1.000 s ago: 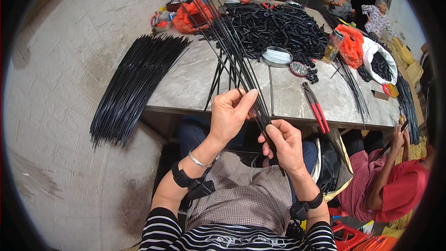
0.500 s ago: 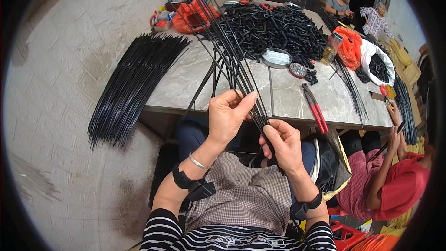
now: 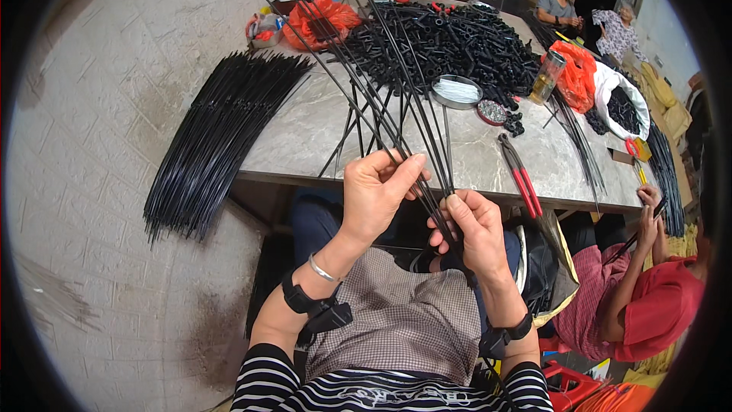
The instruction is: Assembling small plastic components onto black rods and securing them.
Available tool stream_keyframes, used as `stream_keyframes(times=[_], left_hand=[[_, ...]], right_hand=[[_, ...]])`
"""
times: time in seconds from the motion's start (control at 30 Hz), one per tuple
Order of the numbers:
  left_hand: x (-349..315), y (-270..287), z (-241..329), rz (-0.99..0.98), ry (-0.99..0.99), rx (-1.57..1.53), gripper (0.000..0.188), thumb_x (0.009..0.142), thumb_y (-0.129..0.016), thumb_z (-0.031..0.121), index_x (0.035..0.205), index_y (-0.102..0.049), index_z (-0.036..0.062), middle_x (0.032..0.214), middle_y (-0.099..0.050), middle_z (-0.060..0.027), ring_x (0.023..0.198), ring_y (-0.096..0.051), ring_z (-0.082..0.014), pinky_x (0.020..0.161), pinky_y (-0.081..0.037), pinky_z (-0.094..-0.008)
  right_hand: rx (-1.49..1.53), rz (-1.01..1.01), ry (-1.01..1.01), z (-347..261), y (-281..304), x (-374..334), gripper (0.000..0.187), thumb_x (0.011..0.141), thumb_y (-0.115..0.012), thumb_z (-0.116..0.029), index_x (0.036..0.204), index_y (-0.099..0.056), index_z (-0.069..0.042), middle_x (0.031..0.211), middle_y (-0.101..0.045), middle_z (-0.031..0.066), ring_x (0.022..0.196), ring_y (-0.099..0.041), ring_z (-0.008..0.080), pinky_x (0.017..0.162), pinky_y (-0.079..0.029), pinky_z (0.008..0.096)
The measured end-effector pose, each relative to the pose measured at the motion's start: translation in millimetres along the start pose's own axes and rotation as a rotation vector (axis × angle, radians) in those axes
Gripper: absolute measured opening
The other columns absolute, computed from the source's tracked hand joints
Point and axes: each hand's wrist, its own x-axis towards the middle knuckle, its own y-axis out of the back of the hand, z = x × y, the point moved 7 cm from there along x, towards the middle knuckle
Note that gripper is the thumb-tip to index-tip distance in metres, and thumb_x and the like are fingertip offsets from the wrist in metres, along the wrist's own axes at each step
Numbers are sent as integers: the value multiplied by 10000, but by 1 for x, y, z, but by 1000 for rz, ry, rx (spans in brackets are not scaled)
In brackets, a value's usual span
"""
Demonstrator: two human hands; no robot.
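Black rods (image 3: pixel 398 137) fan upward over the near edge of the grey worktop (image 3: pixel 297 141), held in both hands. I have the left grip (image 3: pixel 377 194) closed on them, thumb against fingers, and the right grip (image 3: pixel 479 233) pinching them lower down; its fingers seem to hide several ends. Red-handled pliers (image 3: pixel 522 181) lie near it; a thick rod sheaf (image 3: pixel 221 145) overhangs the left edge.
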Motion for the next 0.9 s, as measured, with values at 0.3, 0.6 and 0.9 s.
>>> stream_keyframes(times=[0.3, 0.6, 0.9], left_hand=[[-4, -1, 3, 14, -4, 16, 163, 896, -674, 137, 826, -691, -9, 728, -701, -85, 566, -615, -64, 510, -492, -188], [-15, -2, 15, 37, -24, 12, 149, 897, -669, 113, 826, -680, -18, 724, -700, -101, 565, -620, -73, 504, -495, -198], [-15, -8, 9, 13, -13, -31, 161, 897, -671, 117, 803, -682, -13, 729, -704, -104, 573, -626, -75, 511, -503, -201]], right_hand=[[-24, -55, 12, -3, 1, -3, 265, 1001, -477, -198, 954, -577, 43, 798, -664, 141, 587, -646, 141, 482, -508, 226], [51, -47, -15, -1, 10, -7, 260, 1001, -478, -198, 963, -564, 45, 830, -644, 126, 622, -674, 198, 513, -545, 260], [43, -67, 8, 0, 12, -14, 252, 1009, -462, -186, 995, -565, 44, 866, -657, 141, 713, -693, 206, 595, -572, 272]])
